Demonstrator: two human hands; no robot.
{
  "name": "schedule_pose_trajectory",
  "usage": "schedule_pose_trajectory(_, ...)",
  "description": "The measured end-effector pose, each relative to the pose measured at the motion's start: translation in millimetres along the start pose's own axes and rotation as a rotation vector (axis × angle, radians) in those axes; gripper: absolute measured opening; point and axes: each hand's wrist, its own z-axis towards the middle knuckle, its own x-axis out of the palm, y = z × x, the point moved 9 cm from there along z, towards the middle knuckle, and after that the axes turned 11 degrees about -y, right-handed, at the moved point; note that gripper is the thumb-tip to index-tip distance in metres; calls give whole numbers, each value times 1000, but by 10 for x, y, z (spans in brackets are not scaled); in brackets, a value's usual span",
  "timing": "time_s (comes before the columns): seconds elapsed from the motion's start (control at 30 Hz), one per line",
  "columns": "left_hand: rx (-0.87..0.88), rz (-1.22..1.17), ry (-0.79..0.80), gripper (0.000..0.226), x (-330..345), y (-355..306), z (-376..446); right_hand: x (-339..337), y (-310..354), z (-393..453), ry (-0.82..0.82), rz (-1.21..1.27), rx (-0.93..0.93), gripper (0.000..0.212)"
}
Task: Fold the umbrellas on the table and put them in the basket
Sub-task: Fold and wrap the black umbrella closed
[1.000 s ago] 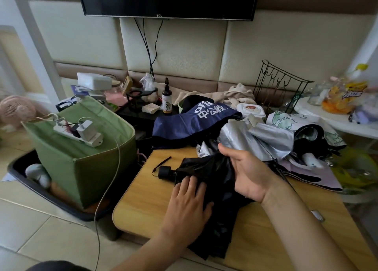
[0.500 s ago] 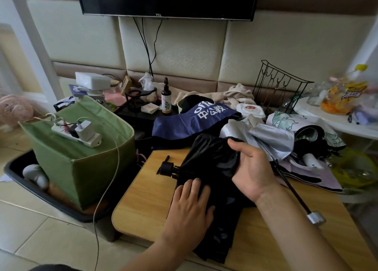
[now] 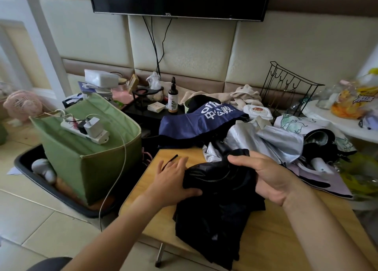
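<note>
A black umbrella (image 3: 221,205) lies crumpled on the wooden table (image 3: 286,236), its fabric hanging over the front edge. My right hand (image 3: 268,178) grips a bunched fold of that fabric, thumb on top. At the umbrella's left end, my left hand (image 3: 173,180) has its fingers straight and spread and its thumb pressed against the cloth; the handle is hidden behind it. A navy umbrella (image 3: 200,123) with white characters, a silver umbrella (image 3: 266,139) and a white patterned umbrella (image 3: 296,123) are piled behind. The green fabric basket (image 3: 88,164) stands on the floor to the left.
A white power strip (image 3: 86,129) with a charger lies across the basket's rim, its cable trailing down. The basket sits in a black tray (image 3: 51,191). A bottle (image 3: 173,98), a black wire rack (image 3: 286,86) and clutter line the back; a white side table (image 3: 335,119) is at the right.
My right hand has pulled the black fabric over and toward me. My left hand slid left to the umbrella's handle end and now covers the handle.
</note>
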Motion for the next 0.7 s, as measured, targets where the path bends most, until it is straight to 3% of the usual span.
schedule_pose_trajectory(0.1,-14,17,-40,77,7,34,95,-89,151,-32,-104,8,-106,39)
schedule_pose_trajectory(0.13,-14,12,-54,71,9,31,117,-201,202,-25,-236,-62,-161,30)
schedule_pose_trajectory(0.2,-17,-10,-65,67,16,21,130,-540,358,-113,-666,-329,-307,27)
schedule_pose_trajectory(0.27,-20,-4,-88,66,7,15,124,-708,628,-398,-1049,-444,-619,27)
schedule_pose_trajectory(0.3,-14,6,-100,66,-1,1,121,-648,763,-556,-1114,-471,-841,22)
schedule_pose_trajectory(0.37,-5,16,-120,64,-24,-29,117,-351,930,-699,-978,-552,-1216,13)
schedule_pose_trajectory(0.43,-2,15,-136,64,-47,-41,107,31,956,-678,-673,-677,-1371,9)
schedule_pose_trajectory(0.5,4,5,-152,64,-58,-43,89,288,831,-515,-457,-894,-1288,26)
schedule_pose_trajectory(0.57,6,-9,-175,56,-70,-39,69,330,648,-305,-356,-1099,-1109,48)
schedule_pose_trajectory(0.7,-15,-10,-188,40,-81,-12,45,379,517,-279,-88,-1050,-916,56)
